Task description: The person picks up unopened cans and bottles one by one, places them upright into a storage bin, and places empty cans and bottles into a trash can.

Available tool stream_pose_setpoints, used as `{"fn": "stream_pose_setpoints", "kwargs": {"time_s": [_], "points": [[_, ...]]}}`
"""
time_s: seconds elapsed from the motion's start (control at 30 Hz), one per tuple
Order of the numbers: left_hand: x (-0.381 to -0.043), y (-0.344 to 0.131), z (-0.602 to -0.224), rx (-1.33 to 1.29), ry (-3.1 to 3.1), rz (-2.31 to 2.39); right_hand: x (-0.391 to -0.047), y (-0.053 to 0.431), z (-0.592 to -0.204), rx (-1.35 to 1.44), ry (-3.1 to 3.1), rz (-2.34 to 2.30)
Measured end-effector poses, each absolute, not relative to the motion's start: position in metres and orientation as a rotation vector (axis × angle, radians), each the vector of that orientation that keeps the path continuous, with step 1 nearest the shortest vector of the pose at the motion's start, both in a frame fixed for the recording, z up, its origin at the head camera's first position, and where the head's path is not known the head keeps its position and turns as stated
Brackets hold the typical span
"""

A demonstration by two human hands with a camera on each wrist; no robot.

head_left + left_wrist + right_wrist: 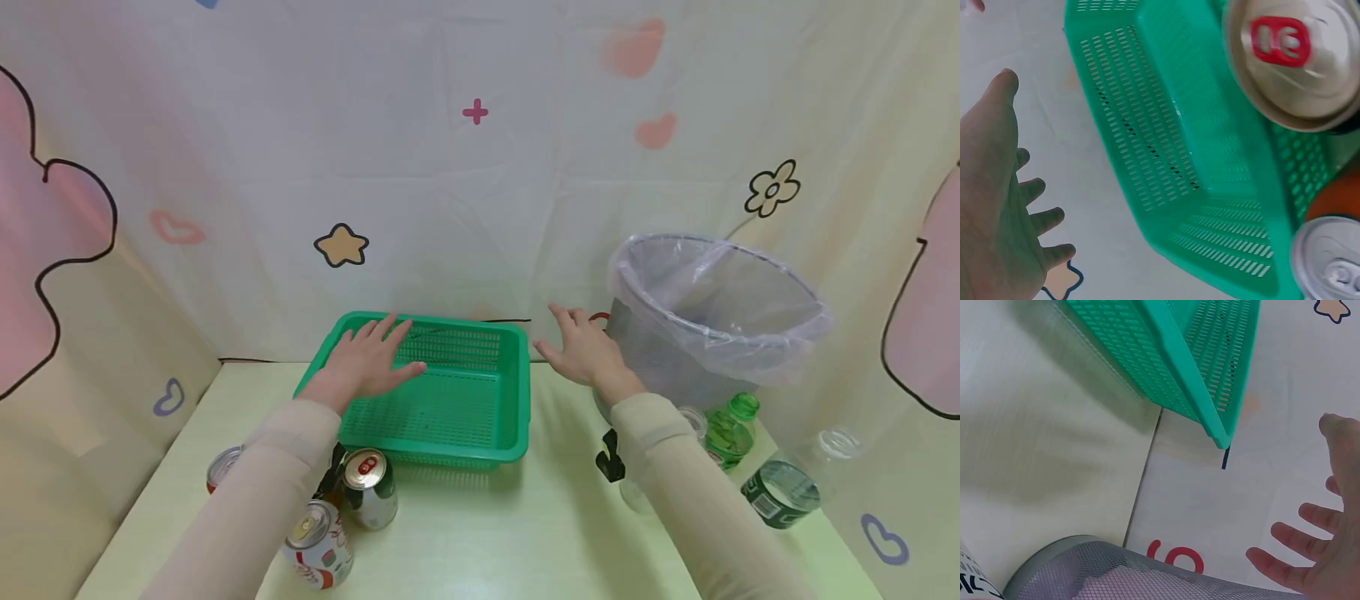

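Note:
Above the back left part of a green plastic basket point(435, 408), my left hand point(367, 362) is held out with fingers spread, holding nothing. Its thumb and fingers also show apart from the basket point(1166, 137) in the left wrist view. My right hand point(585, 350) hovers between the basket and a mesh bin point(660, 358), fingers spread and nothing in it. Near my left forearm stand a dark-and-silver can point(370, 492) with a red tab, a white can with red lettering point(322, 550), and another can point(222, 467) partly hidden by the sleeve.
A clear plastic bag point(780, 350) lines the bin. Right of my right forearm are a green bottle point(729, 433) and a clear bottle with a dark green label point(783, 492); another clear bottle point(636, 497) is mostly behind the sleeve. A patterned curtain point(480, 192) hangs behind the table.

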State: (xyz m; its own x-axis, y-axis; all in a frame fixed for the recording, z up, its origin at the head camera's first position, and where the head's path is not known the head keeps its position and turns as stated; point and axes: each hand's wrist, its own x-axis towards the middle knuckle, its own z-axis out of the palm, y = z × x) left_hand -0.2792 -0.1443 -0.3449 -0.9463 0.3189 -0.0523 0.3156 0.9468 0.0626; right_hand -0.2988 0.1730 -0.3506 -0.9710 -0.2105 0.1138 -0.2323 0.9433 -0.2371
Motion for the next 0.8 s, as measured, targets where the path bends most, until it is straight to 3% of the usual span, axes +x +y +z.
{"fn": "stream_pose_setpoints", "kwargs": {"time_s": [0.8], "points": [[-0.26, -0.18, -0.367, 0.553, 3.086, 0.116, -0.296, 0.165, -0.388, 0.264, -3.096, 0.515]]}}
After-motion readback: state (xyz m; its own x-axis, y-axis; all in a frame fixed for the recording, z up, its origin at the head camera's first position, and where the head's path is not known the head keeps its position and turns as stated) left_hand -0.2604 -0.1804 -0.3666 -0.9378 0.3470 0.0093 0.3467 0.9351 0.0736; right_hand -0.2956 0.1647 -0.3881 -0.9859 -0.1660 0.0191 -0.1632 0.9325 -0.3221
